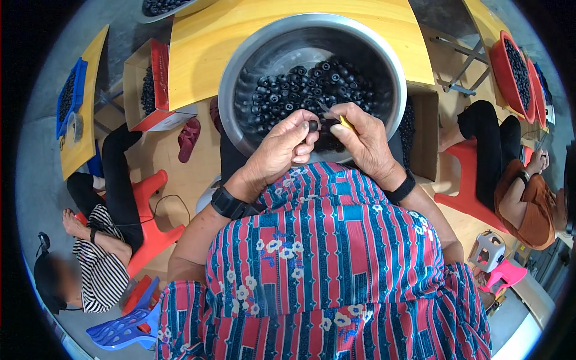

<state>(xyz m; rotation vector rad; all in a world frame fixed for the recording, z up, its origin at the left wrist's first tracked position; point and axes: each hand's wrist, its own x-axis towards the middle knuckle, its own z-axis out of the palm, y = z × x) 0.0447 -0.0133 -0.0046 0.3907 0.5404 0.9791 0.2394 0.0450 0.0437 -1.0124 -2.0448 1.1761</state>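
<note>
My left hand (277,149) pinches a small round black part (312,125) between thumb and fingertips. Close beside it, my right hand (367,139) is closed around a small knife with a yellow handle (345,123); its thin blade sticks out past the fingers, toward the upper left. Both hands are over the near side of a wide metal basin (230,75), almost touching each other. Inside the basin lies a heap of small black ring-like parts (300,90), many with a hole in the middle. Whether the blade touches the held part I cannot tell.
The basin rests at a yellow table (204,57). Cardboard boxes with black parts stand left (157,84) and right (425,135). People sit on red stools (147,210) at both sides. A blue tray (71,99) and a red basin (501,66) stand on side tables.
</note>
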